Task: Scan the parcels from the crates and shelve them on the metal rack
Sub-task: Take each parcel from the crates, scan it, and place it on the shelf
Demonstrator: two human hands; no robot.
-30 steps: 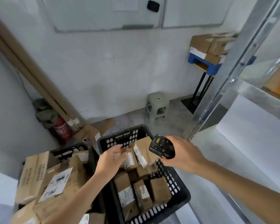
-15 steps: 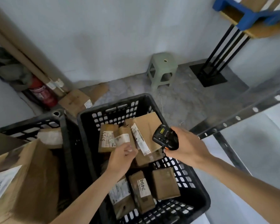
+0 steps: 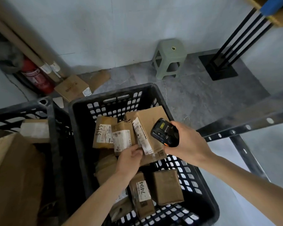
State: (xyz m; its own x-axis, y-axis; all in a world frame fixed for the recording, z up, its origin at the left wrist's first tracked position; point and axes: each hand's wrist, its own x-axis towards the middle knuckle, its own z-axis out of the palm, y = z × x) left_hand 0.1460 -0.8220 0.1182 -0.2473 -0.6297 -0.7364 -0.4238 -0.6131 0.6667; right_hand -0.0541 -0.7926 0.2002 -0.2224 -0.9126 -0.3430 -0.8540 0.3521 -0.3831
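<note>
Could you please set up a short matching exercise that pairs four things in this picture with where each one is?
Things
1. scanner
2. parcel marked 7494
3. green stool
4. fire extinguisher

Places
A. on the floor by the wall, beyond the black crate
B. gripped in the right hand
C. lying in the near end of the crate
D. in the left corner, beside the cardboard tubes

Pairs: 1-B, 2-C, 3-A, 4-D
</note>
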